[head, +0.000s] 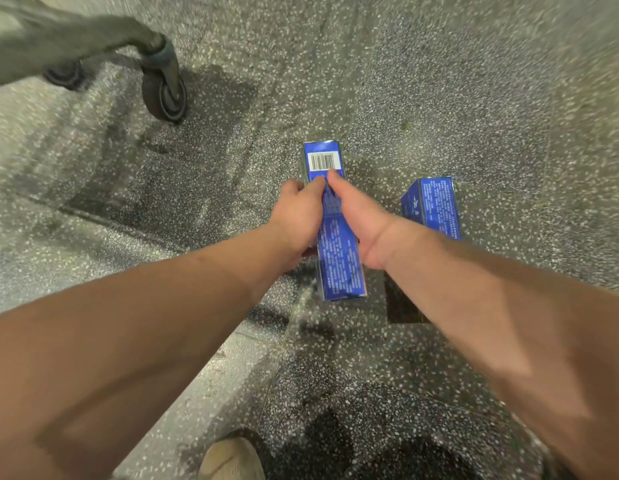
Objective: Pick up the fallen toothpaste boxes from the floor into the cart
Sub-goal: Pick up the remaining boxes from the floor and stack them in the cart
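A long blue toothpaste box (339,258) with a white barcode at its far end is in the middle of the view, just above the speckled floor. My left hand (296,216) grips its left side and my right hand (361,223) grips its right side, thumbs on top. A second blue toothpaste box (434,206) lies on the floor to the right, partly hidden behind my right forearm. The cart (93,39) shows only its lower grey frame and wheels at the upper left.
A black cart wheel (166,93) stands on the floor left of the held box, with a second wheel (63,76) further left. A pale floor strip runs diagonally at the lower left. My shoe tip (231,459) is at the bottom edge.
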Available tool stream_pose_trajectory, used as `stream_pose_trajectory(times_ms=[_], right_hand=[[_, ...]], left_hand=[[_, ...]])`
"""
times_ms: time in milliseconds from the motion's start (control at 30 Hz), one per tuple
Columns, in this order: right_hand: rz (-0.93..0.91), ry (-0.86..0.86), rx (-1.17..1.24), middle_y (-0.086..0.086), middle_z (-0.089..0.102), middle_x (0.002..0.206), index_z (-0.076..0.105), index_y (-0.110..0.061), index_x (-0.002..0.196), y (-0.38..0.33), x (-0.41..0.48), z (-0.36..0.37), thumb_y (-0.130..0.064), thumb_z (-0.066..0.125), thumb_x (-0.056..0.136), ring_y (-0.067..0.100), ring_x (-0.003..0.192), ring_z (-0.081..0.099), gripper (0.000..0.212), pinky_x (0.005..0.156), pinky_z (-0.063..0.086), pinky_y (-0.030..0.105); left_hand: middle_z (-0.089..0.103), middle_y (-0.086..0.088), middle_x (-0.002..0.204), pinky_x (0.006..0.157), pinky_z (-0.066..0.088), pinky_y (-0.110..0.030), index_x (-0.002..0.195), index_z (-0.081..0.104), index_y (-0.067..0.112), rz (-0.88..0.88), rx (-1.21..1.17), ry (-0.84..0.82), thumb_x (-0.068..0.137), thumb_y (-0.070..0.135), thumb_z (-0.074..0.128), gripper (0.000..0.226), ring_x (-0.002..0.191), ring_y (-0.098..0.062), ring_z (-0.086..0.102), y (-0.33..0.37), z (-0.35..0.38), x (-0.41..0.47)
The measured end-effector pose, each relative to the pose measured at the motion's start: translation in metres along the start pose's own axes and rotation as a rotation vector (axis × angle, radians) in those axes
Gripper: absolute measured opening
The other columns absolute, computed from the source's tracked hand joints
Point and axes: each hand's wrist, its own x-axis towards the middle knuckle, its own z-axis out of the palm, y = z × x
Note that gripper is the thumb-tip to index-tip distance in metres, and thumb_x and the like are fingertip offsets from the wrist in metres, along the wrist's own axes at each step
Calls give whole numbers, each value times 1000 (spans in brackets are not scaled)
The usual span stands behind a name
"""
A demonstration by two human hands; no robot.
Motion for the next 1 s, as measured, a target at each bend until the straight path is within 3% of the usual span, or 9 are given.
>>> stream_pose_trajectory(times_ms=[133,300,433,533,633,800,900,967,1000], right_hand=[[-8,-17,-22,11,75,109,71,-19,121,-33,-21,6,-69,41,97,26,89,73,63,85,58,44],[-32,-104,-21,10,70,126,64,-21,134,-95,-95,43,-66,37,99,32,115,67,63,89,57,48],[-27,-139,-60,17,72,113,66,-15,128,-156,-189,79,-65,42,98,29,87,73,63,70,60,44],[-15,-206,-126,12,75,95,74,-16,106,-210,-276,109,-63,40,99,26,71,73,58,61,60,38],[-23,-233,-226,10,74,82,73,-17,91,-272,-366,143,-65,43,97,24,62,70,57,58,58,33],[-85,-248,-401,16,73,114,74,-19,110,-377,-511,212,-69,45,94,31,92,70,60,83,57,43],[-106,-278,-525,20,68,125,71,-14,120,-426,-584,252,-72,46,92,38,109,65,69,98,53,53],[-150,-282,-682,19,72,117,72,-15,116,-451,-625,276,-71,44,93,35,104,70,66,94,56,45],[-198,-263,-783,13,76,106,73,-17,111,-463,-643,287,-68,45,95,26,91,74,60,80,60,31]], left_hand=[[62,-11,124,88,55,-52,103,49,36,-7,-110,66,54,72,56,62,102,-32,68,28,-2,-8],[55,-16,130,64,60,-59,83,46,43,-41,-343,84,57,66,64,38,102,-38,68,97,-23,-73],[64,-5,110,62,59,-42,116,39,28,-41,-372,51,86,53,59,43,81,-25,68,177,-53,-168],[64,-3,92,85,51,-57,120,33,27,-74,-375,56,85,51,59,49,76,-25,64,242,-85,-247],[66,4,76,80,48,-66,139,23,48,-66,-399,42,83,46,59,67,73,-23,62,316,-117,-331],[75,6,79,85,44,-69,137,24,58,-35,-476,64,77,69,65,74,86,-27,72,441,-167,-465],[76,7,77,83,47,-66,142,17,57,12,-516,128,81,68,64,78,75,-25,72,498,-194,-530],[75,7,78,66,55,-58,146,14,55,71,-558,174,86,63,62,77,59,-21,72,525,-212,-566],[75,6,83,60,56,-54,147,13,55,90,-583,195,88,60,61,76,56,-19,70,535,-221,-580]])
